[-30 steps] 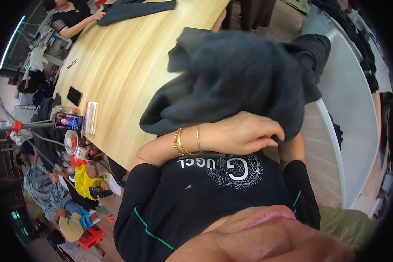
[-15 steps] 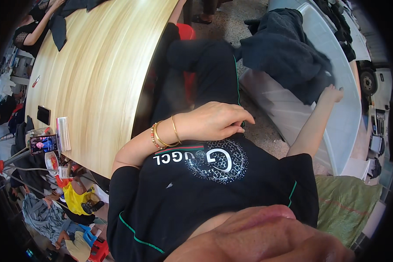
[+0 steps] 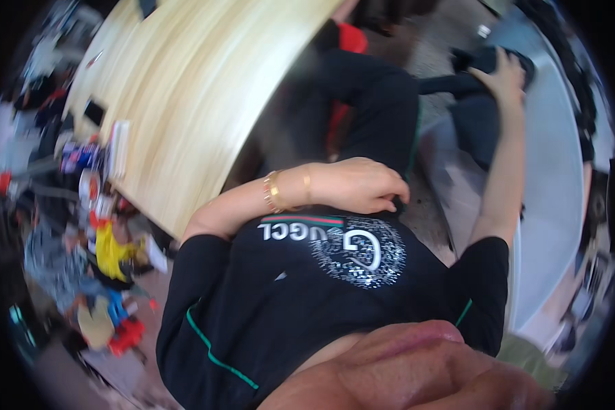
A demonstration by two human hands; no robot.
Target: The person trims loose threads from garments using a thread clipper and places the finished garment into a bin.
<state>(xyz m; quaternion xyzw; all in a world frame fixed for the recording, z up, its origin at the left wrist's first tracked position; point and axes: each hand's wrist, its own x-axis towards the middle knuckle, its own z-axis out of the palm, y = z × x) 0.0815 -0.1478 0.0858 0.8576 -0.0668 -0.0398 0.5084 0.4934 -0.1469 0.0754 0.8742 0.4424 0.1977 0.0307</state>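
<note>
My left hand [image 3: 365, 186], gold bracelets at its wrist, rests in front of my stomach. Its fingers are loosely bent, with a gap to the thumb, and nothing shows in it. On the right, my right hand [image 3: 504, 76] reaches out over a dark garment [image 3: 477, 123] in a pale plastic bin [image 3: 550, 164]. Its thumb and fingers are spread on or just above the cloth; blur hides whether they touch. Part of the garment hangs along the bin's near side, below the hand.
A light wooden table [image 3: 178, 89] curves along my left, with a phone [image 3: 94, 111], a small red-handled tool [image 3: 94, 59] and a stack of paper [image 3: 119, 147] near its edge. Behind stands a red stool [image 3: 352, 39]. A green sack [image 3: 533, 362] lies at lower right.
My right hand has moved farther away along the bin, from the garment's near edge to its far part. The cloth lies less bunched. The whole view has shifted and blurred; my left hand stays at my stomach.
</note>
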